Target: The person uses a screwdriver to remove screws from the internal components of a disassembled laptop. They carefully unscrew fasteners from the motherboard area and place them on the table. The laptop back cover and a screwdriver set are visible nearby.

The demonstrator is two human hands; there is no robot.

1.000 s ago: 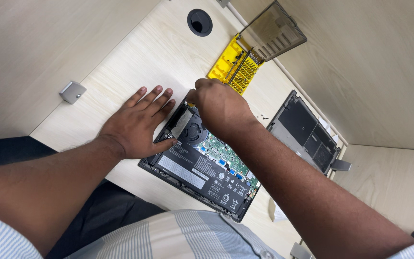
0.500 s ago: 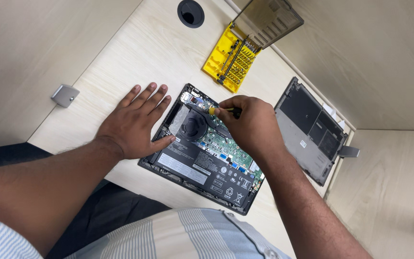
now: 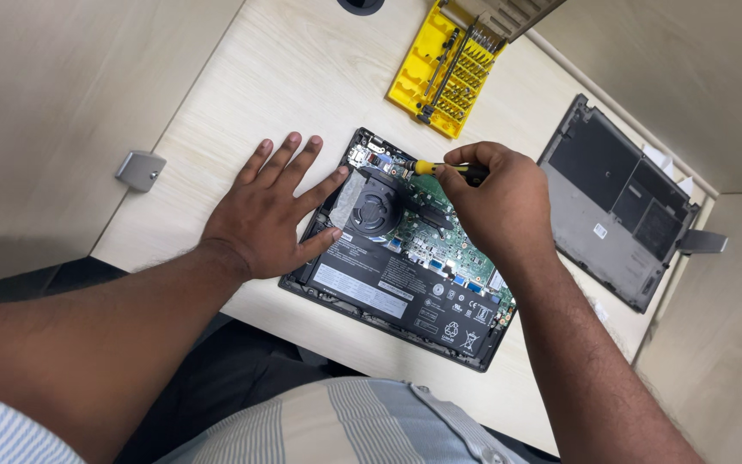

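Right hand gripping yellow screwdriver over opened laptop, left hand flat

Two bare hands work over one opened laptop on one pale wooden desk: one left hand lying flat with five fingers spread, one right hand closed around one yellow-and-black screwdriver. Inside the laptop sit one round black fan, one green circuit board and one black battery. Beside it lie one removed grey bottom cover and one yellow bit set with one clear lid. One small metal bracket is fixed to one side panel.
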